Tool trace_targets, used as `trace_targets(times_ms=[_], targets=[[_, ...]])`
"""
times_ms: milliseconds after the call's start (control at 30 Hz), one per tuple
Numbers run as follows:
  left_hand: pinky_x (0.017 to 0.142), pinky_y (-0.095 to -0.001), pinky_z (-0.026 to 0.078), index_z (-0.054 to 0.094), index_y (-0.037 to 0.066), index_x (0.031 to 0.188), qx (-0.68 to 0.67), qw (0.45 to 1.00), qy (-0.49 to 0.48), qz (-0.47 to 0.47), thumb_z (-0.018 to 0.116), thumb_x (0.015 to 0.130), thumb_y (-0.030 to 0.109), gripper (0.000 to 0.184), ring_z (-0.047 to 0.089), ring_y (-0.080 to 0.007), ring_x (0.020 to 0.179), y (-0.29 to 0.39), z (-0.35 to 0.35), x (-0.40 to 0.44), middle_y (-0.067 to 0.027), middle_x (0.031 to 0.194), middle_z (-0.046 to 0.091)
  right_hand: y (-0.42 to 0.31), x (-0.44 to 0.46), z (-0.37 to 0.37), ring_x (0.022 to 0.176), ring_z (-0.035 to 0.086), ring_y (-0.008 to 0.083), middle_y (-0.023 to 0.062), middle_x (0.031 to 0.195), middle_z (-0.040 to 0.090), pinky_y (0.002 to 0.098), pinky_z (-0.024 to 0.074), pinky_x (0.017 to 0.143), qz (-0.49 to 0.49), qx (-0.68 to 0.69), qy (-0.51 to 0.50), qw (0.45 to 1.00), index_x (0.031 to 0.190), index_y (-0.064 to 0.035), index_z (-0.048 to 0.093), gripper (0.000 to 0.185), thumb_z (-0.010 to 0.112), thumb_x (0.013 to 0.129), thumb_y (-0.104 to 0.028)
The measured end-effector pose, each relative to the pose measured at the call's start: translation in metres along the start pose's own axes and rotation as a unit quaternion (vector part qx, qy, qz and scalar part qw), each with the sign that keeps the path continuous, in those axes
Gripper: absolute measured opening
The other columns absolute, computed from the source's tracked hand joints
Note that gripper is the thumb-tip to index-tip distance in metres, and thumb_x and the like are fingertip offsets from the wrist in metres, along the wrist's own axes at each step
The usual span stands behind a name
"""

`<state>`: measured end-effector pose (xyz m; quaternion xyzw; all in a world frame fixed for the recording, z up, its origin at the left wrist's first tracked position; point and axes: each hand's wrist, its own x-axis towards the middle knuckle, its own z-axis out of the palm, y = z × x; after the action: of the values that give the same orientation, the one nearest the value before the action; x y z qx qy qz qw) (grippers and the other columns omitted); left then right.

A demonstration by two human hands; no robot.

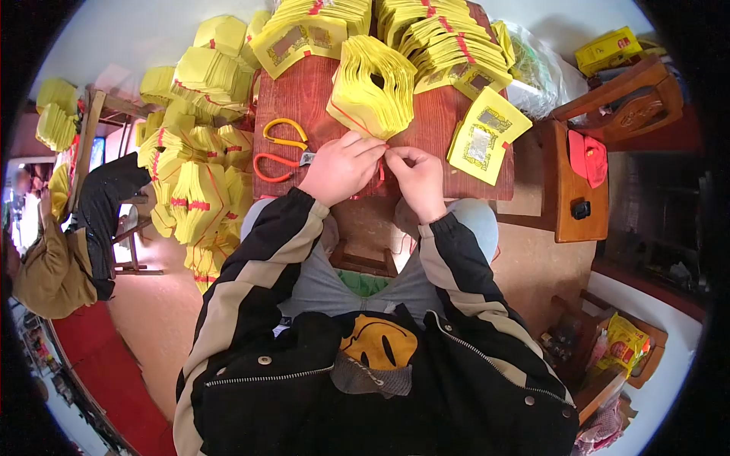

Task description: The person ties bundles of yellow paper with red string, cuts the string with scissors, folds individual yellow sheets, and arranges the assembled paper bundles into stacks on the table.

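Note:
A fanned bundle of folded yellow paper stands on the red wooden table in front of me, with a thin red string around its lower side. My left hand is at the bundle's near corner, its fingers closed on the string. Close beside it, my right hand pinches the string between thumb and forefinger. A short red tail hangs between the hands. Scissors with orange and red handles lie left of my left hand, which hides most of their blades. Right of my right hand lies a flat yellow printed paper stack.
More tied yellow bundles line the table's far side. Several stacks are piled at the left. A wooden chair with a red cap stands at the right. Another person in a brown jacket is at the far left.

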<state>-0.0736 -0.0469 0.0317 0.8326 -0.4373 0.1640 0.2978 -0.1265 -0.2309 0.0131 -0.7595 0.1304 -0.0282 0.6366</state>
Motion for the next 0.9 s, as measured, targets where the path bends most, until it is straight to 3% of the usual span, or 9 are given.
trace_targets(times_ms=[133,200,400,533,600,633,700,833,900], targets=[[0.081,-0.0363,0.059,0.074,0.003,0.113,-0.003,1.000,-0.001,-0.011,0.074,0.077,0.003,0.036,0.067,-0.0258,0.094,0.001,0.000,0.000,-0.0074,0.114,0.073,-0.003,0.000,0.001,0.074,0.070,0.0099,0.0097,0.082,0.078,0.0283,0.0556,0.072,-0.023,-0.028,0.010,0.999,0.098,0.0033,0.079,0.023,0.075,0.093,-0.018],[0.084,-0.0323,0.057,0.075,0.006,0.114,0.023,1.000,-0.011,-0.018,0.074,0.081,0.013,0.033,0.065,-0.0197,0.101,0.001,-0.001,-0.001,-0.0019,0.113,0.073,-0.009,-0.002,0.001,0.074,0.071,0.0119,0.0119,0.082,0.078,0.0293,0.0559,0.072,-0.027,-0.041,0.031,0.998,0.099,0.0025,0.079,0.022,0.075,0.093,-0.018],[0.083,-0.0325,0.057,0.075,0.006,0.113,0.024,0.999,-0.004,-0.022,0.073,0.082,0.014,0.032,0.066,-0.0195,0.101,0.000,0.004,-0.003,-0.0021,0.113,0.074,-0.005,-0.002,0.009,0.074,0.073,0.0165,0.0173,0.083,0.077,0.0309,0.0563,0.072,-0.032,-0.059,0.059,0.996,0.098,0.0027,0.078,0.021,0.075,0.092,-0.017],[0.084,-0.0335,0.057,0.076,0.006,0.112,0.030,0.999,-0.003,-0.026,0.074,0.081,0.014,0.032,0.067,-0.0202,0.100,0.002,0.004,-0.002,-0.0024,0.113,0.074,0.005,0.003,0.013,0.074,0.071,0.0134,0.0121,0.081,0.077,0.0289,0.0556,0.072,-0.037,-0.077,0.075,0.993,0.096,0.0023,0.077,0.016,0.075,0.091,-0.013],[0.083,-0.0348,0.058,0.077,0.004,0.108,-0.017,0.999,0.020,-0.041,0.075,0.080,0.010,0.029,0.070,-0.0232,0.097,0.002,0.002,0.000,-0.0044,0.109,0.076,0.013,0.005,0.016,0.075,0.066,0.0095,0.0053,0.082,0.075,0.0268,0.0545,0.073,-0.045,0.051,0.065,0.996,0.092,0.0011,0.074,0.009,0.075,0.089,-0.007],[0.083,-0.0348,0.058,0.077,0.004,0.108,-0.018,0.999,0.020,-0.041,0.075,0.080,0.010,0.029,0.070,-0.0232,0.097,0.001,0.003,0.000,-0.0044,0.109,0.076,0.015,0.005,0.017,0.075,0.066,0.0095,0.0053,0.082,0.075,0.0268,0.0545,0.073,-0.045,0.051,0.066,0.995,0.092,0.0011,0.074,0.009,0.075,0.089,-0.007],[0.084,-0.0344,0.058,0.078,0.000,0.104,-0.164,0.976,0.042,-0.134,0.074,0.083,0.005,0.023,0.073,-0.0253,0.094,-0.002,0.008,-0.002,-0.0092,0.104,0.078,0.017,0.002,0.016,0.077,0.062,0.0064,0.0002,0.084,0.071,0.0249,0.0533,0.073,-0.032,0.104,0.037,0.993,0.091,0.0005,0.071,0.006,0.075,0.088,-0.003],[0.085,-0.0326,0.057,0.077,-0.004,0.105,-0.324,0.915,0.021,-0.240,0.076,0.091,0.007,0.017,0.073,-0.0202,0.089,-0.006,0.011,-0.008,-0.0125,0.099,0.078,0.011,-0.007,0.018,0.076,0.064,0.0093,0.0039,0.083,0.072,0.0265,0.0532,0.073,-0.065,0.074,0.041,0.994,0.090,-0.0006,0.071,0.007,0.075,0.088,-0.005],[0.086,-0.0308,0.056,0.077,-0.004,0.105,-0.433,0.837,-0.033,-0.332,0.075,0.095,0.009,0.017,0.071,-0.0149,0.093,-0.011,0.011,-0.010,-0.0100,0.102,0.078,0.004,-0.007,0.016,0.075,0.068,0.0169,0.0085,0.083,0.072,0.0302,0.0538,0.072,-0.178,-0.076,0.074,0.978,0.090,-0.0030,0.072,0.008,0.076,0.084,-0.006]])
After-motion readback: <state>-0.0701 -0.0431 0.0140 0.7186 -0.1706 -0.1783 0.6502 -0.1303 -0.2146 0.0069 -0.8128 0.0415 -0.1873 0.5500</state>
